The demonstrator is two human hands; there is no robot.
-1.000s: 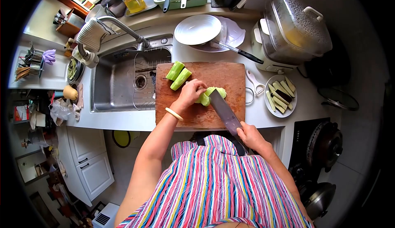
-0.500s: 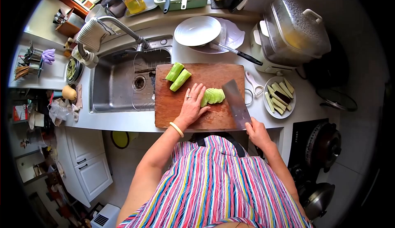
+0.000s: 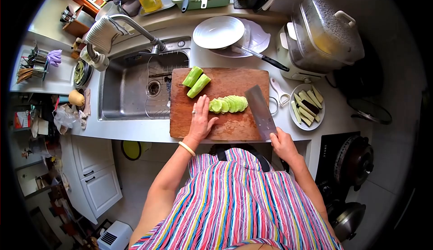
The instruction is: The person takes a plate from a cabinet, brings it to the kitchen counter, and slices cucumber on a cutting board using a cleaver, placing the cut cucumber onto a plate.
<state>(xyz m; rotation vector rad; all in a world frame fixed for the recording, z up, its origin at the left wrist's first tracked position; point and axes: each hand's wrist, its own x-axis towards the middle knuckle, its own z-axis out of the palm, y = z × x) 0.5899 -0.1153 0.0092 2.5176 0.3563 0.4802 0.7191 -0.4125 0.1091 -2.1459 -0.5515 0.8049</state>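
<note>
On the wooden cutting board (image 3: 239, 81) lies a row of thin, overlapping slices (image 3: 231, 104) of a peeled pale-green vegetable. My left hand (image 3: 200, 118) rests beside the row's left end, fingers stretched out and holding nothing; a ring and a cream bangle show on it. Two uncut lengths of the same green vegetable (image 3: 198, 85) sit at the board's upper left. In my right hand (image 3: 283, 144) is the handle of a cleaver (image 3: 260, 110), gripped near the board's lower right corner. Its broad blade slants over the board's right side, just right of the slices.
Left of the board is a steel sink (image 3: 122, 92) with a faucet (image 3: 140, 31). To the right are a white peeler (image 3: 280, 90) and a plate (image 3: 315, 123) of eggplant strips. A frying pan (image 3: 218, 32) and a steamer (image 3: 324, 38) stand behind; a stove (image 3: 345, 160) is at right.
My left hand has moved left off the slices, uncovering the row's left end, and its fingers now lie straighter. The cleaver stays nearly where it was in my right hand.
</note>
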